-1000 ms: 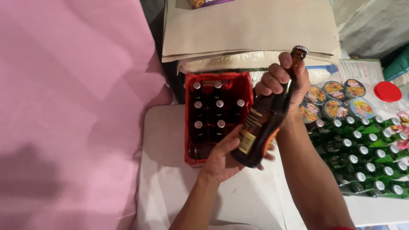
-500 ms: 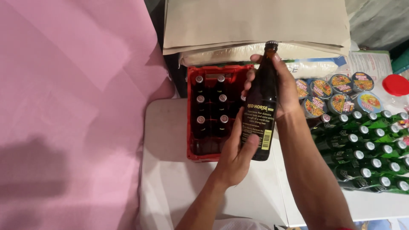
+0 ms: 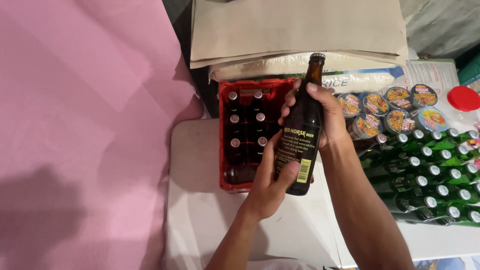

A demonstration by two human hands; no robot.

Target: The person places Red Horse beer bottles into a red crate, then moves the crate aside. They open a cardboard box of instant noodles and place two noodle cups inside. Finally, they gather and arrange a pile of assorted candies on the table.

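Left hand [image 3: 270,182] cupping the base of a brown beer bottle [image 3: 301,135], right hand [image 3: 320,117] wrapped round its shoulder. Held above the red crate [image 3: 223,150] edge, nearly upright, cap up, long axis leaning slightly right. Inspecting, apparently; next calls for a steady two-handed grip. Green bottles [image 3: 430,175] farther right.

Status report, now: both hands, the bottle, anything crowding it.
Left hand grips the brown bottle low; right hand wraps its shoulder. Bottle capped, near upright, above the red crate. Green bottles packed close on the right.
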